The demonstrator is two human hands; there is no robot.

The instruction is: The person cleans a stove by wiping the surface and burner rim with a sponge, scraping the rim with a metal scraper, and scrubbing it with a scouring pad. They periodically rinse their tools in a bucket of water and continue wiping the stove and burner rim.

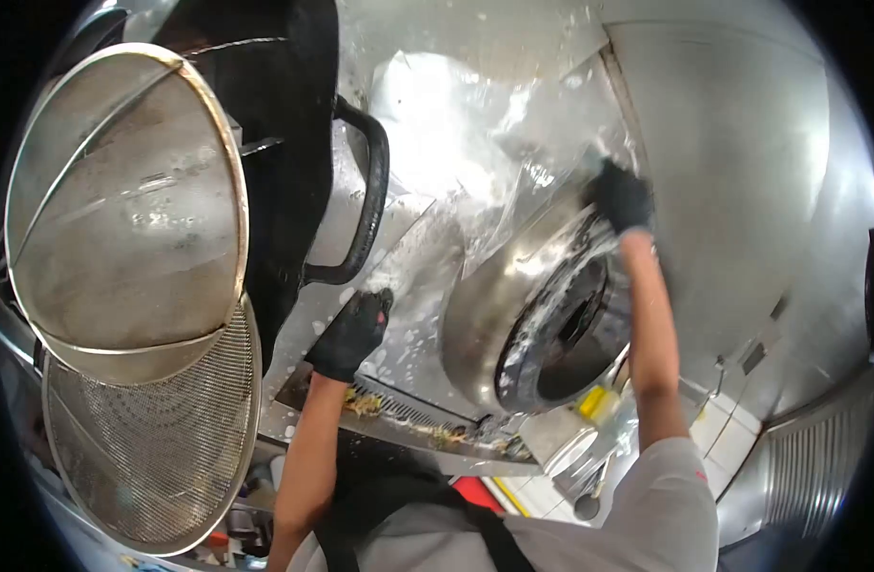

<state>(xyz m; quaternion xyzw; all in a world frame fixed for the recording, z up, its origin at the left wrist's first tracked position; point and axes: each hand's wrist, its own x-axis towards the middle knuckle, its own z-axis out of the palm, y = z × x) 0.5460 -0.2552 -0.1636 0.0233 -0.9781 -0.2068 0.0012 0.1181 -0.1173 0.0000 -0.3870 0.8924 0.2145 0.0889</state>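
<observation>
My left hand (353, 334), in a black glove, is curled closed over the wet, soap-spotted steel surface (413, 367). Whatever its fingers hold, if anything, is hidden. Stretched forward, my right hand (621, 197) wears a black glove too and is smeared by motion. It is at the upper edge of a round metal ring (489, 319), which has white suds along its dark inner rim. Whether something is in the right hand cannot be made out. Wet, shiny steel sheeting (513, 124) lies beyond the ring.
A large round strainer (151, 448) hangs at the left under a metal pan or lid (137, 210). Beside them stands a dark pan with a black loop handle (375, 191). Food scraps lie along a slotted drain (399, 405). A yellow item (597, 404) and a ladle (587, 505) are lower right.
</observation>
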